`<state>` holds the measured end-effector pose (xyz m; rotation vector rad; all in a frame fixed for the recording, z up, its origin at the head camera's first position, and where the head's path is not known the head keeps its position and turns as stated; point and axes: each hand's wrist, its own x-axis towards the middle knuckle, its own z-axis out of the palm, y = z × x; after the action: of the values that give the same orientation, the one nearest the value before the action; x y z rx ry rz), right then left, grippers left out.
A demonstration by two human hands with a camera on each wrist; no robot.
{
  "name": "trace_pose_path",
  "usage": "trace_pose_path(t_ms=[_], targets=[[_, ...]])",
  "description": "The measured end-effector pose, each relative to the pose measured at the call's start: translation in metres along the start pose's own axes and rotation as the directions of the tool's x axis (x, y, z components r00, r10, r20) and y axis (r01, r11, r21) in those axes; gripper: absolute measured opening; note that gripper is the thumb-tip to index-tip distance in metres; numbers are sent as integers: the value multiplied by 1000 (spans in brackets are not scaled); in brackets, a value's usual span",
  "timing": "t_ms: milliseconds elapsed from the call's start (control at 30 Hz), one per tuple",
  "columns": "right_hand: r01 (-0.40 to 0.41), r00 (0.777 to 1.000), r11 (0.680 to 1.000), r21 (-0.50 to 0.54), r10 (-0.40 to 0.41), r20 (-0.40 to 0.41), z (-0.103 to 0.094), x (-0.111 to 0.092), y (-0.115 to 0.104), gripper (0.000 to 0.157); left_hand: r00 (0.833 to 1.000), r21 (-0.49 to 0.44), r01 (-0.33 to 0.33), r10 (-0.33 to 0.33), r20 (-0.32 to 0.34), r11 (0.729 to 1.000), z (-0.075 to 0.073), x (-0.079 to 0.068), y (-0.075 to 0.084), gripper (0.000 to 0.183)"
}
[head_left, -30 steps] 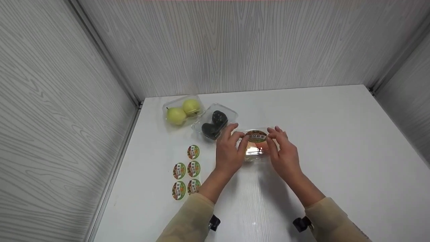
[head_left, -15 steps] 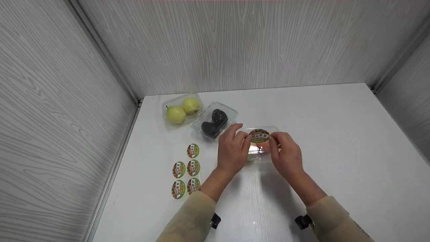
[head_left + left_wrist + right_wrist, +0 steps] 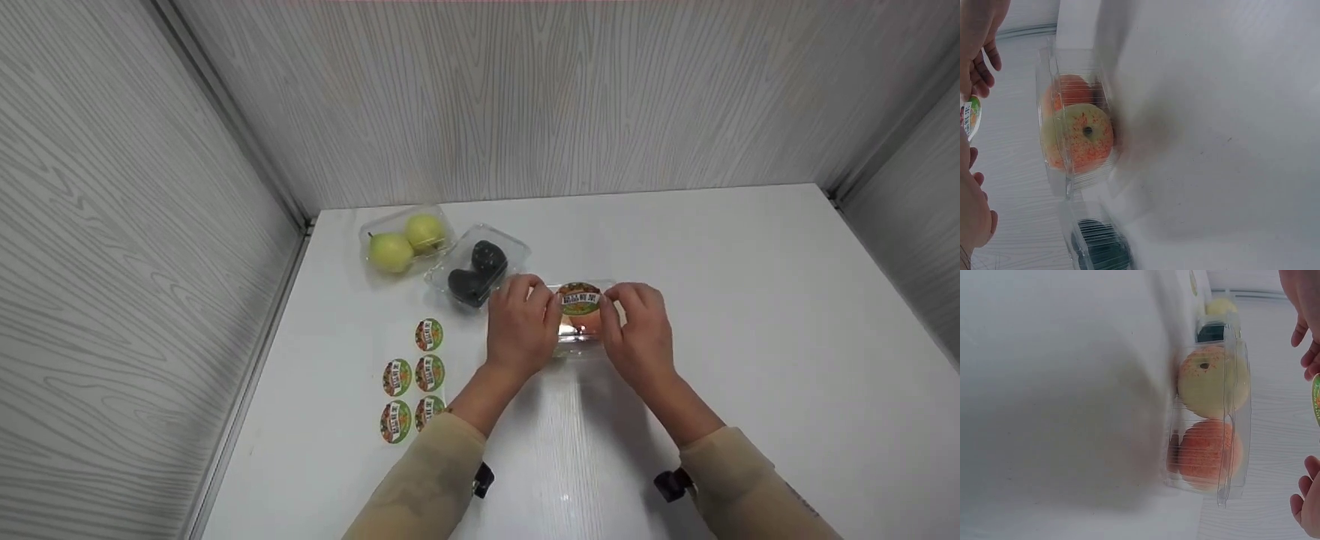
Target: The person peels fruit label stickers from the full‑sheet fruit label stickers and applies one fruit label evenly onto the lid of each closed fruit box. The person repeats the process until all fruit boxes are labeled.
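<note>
Two hands pinch one sticker above a clear box of fruit.
Nearest, to the left of the left fingers, five loose stickers (image 3: 430, 373) lie on the white table (image 3: 750, 300), one partly hidden by the left sleeve (image 3: 427, 480). The left hand (image 3: 520, 330) pinches the left edge of the printed sticker (image 3: 579, 300) between thumb and fingertips; the right hand (image 3: 641, 334) pinches its right edge likewise, so it spans the gap between them. Below the fingertips, apart from the sticker, sits the clear box (image 3: 581, 349) with two red-and-yellow fruits (image 3: 1092, 138). Beyond the left fingers stands a second box (image 3: 516, 246) with dark fruits (image 3: 466, 285); farther left, just beside it, a third box (image 3: 375, 229) holds yellow-green pears (image 3: 391, 253).
</note>
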<state>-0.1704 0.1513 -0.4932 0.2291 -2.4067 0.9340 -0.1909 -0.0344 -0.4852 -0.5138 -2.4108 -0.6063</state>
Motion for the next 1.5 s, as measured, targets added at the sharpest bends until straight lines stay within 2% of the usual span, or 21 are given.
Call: trace_pose_path(t_ms=[233,433,633,1067,1233,1333,1500], targets=[[-38,999,999,-15,38,28,6,1,4,9,999,42,24,-25,30,999,6,0,-1,26],[-45,998,999,-21,46,34,9,4,6,10,997,6,67,-67,36,998,10,1,-2,27],[-66,997,998,-3,66,49,9,10,4,14,991,-2,117,-117,71,993,12,5,-4,28],[-61,996,997,-40,63,61,15,12,10,11,963,68,168,-178,204,984,20,9,-8,33],[-57,996,997,-53,61,69,17,12,14,11,952,94,166,-185,245,982,22,10,-9,34],[-71,993,995,-67,77,87,18,12,16,12,953,105,155,-177,246,982,24,10,-9,34],[-108,984,990,-94,120,133,19,12,18,17,969,101,121,-139,203,988,28,9,-11,33]])
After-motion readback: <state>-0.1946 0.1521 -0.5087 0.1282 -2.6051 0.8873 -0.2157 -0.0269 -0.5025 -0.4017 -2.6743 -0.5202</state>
